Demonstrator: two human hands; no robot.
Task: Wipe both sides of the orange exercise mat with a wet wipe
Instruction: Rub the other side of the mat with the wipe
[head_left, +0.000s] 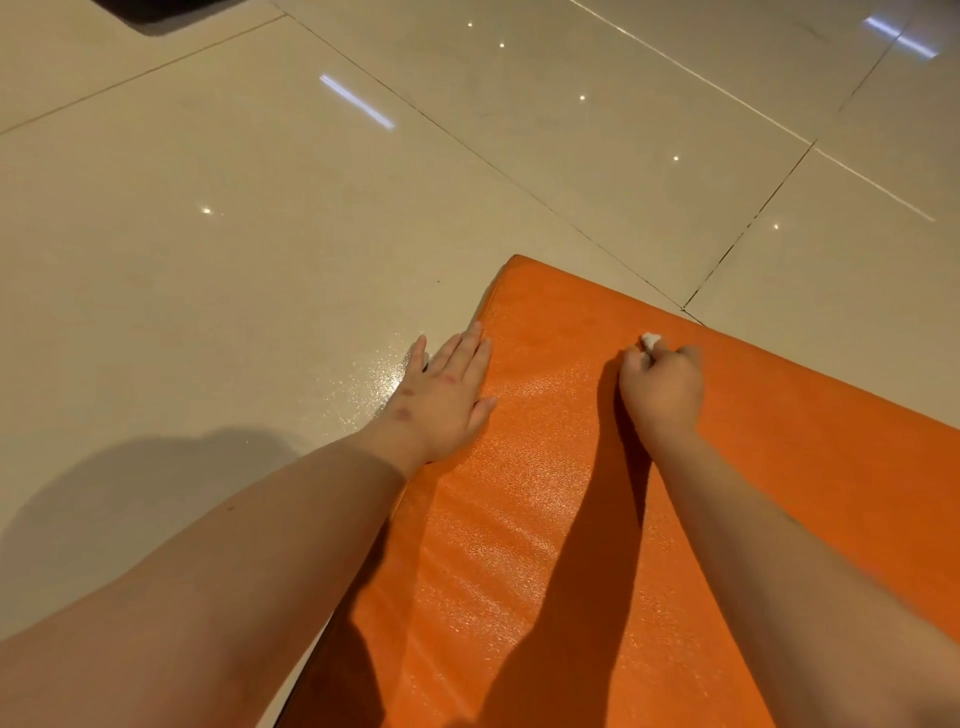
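The orange exercise mat (561, 467) lies flat on the tiled floor, its far corner near the middle of the view. My left hand (447, 392) rests flat with straight fingers on the mat's left edge, partly over the floor. My right hand (662, 387) is curled on the mat near its far edge and grips a small white wet wipe (649, 340), of which only a bit pokes out past the fingers. A patch of the mat between my arms looks shiny.
Glossy beige floor tiles (234, 260) surround the mat, with a shiny patch (374, 379) just left of my left hand. A dark object (171, 10) sits at the top left edge of the view.
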